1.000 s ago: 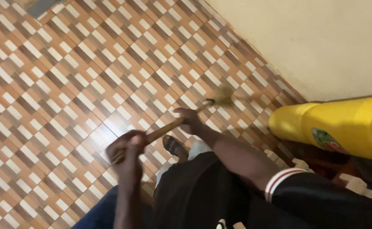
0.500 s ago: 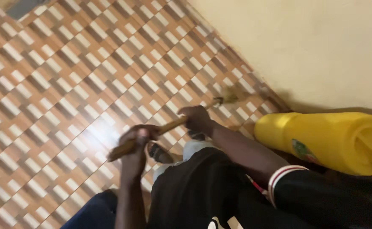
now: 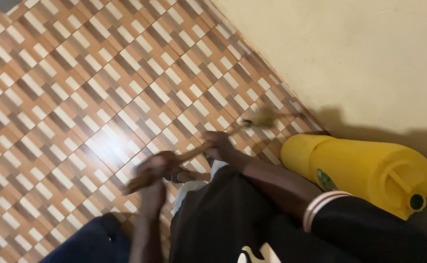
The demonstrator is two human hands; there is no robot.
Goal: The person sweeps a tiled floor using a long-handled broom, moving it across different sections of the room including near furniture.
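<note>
I am watching the left hand (image 3: 157, 165) and right hand (image 3: 219, 145) both gripping closed around a long brown wooden broom handle (image 3: 194, 152), its blurred bristle end pointing toward two o'clock beside the yellow plastic jerrycan (image 3: 359, 170).

The blurred broom head (image 3: 261, 117) is perhaps straw.

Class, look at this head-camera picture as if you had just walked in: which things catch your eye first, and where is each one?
First comes the big yellow jerrycan lying on its side at the right, against the cream wall. Next is the patterned floor of orange, brown and white tiles, with a bright glare patch near the middle. Low in the centre, the left hand and right hand both grip a wooden broom stick.
</note>
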